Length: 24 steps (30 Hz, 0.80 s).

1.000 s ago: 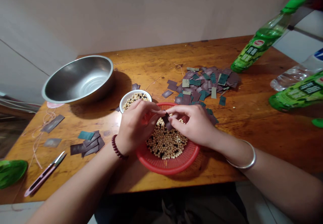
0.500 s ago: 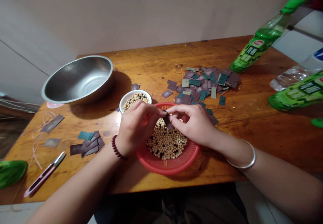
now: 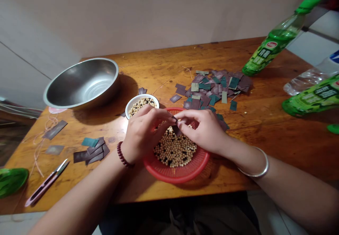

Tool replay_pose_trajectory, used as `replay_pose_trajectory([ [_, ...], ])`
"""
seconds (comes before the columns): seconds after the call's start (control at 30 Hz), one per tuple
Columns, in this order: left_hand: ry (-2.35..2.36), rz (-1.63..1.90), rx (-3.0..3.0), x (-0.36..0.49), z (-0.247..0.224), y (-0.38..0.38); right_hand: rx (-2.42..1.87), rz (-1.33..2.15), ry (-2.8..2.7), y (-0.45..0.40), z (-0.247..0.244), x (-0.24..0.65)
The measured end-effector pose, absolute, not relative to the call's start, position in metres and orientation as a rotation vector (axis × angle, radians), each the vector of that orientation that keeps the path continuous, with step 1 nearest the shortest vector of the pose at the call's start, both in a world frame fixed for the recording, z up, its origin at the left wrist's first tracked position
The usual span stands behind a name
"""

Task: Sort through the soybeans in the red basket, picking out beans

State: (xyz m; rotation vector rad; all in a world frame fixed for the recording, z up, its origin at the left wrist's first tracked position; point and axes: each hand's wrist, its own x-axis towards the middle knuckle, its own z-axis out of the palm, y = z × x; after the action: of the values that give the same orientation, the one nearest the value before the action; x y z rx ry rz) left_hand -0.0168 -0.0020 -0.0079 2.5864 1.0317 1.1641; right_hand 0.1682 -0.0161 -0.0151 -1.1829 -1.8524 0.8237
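Over a red plastic basket (image 3: 173, 178), my left hand (image 3: 147, 129) and my right hand (image 3: 202, 129) meet, fingertips pinched on one small dark piece of sandpaper (image 3: 177, 130). The piece looks bent between the thumbs, and a pale bead shows by my right fingertips. Pale and black round beads (image 3: 174, 148) fill the bottom of the basket. Behind my left hand stands a white bowl (image 3: 128, 112) of similar beads. Beyond my right hand lies a loose heap of brown and green sandpaper pieces (image 3: 206, 90).
A steel basin (image 3: 82, 83) stands at the back left. Thread snips (image 3: 47, 184), a small stack of sandpaper pieces (image 3: 92, 152) and loose pink thread (image 3: 39, 154) lie at the left. Green drink bottles (image 3: 272, 42) and a clear bottle (image 3: 304, 79) are at the right.
The sandpaper piece has been folded or turned a little between my fingertips, and my left fingers have shifted slightly to the right. Everything else stays in place.
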Motion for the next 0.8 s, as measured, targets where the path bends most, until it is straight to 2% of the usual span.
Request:
replay_pose_trajectory([
  [0.33, 1.109, 1.330, 2.511, -0.0157, -0.0114, -0.0034, -1.163, 0.819, -1.857, -0.0162, -0.0156, 0.1675],
  [0.6, 1.054, 1.228, 2.553, -0.0172, -0.0098, -0.0031, -1.170, 0.836, -1.841, -0.0166, -0.0144, 0.1681],
  [0.8, 1.077, 1.300, 2.544, -0.0174, -0.0099, -0.0036, -1.184, 0.823, -1.856, -0.0164, -0.0137, 0.1678],
])
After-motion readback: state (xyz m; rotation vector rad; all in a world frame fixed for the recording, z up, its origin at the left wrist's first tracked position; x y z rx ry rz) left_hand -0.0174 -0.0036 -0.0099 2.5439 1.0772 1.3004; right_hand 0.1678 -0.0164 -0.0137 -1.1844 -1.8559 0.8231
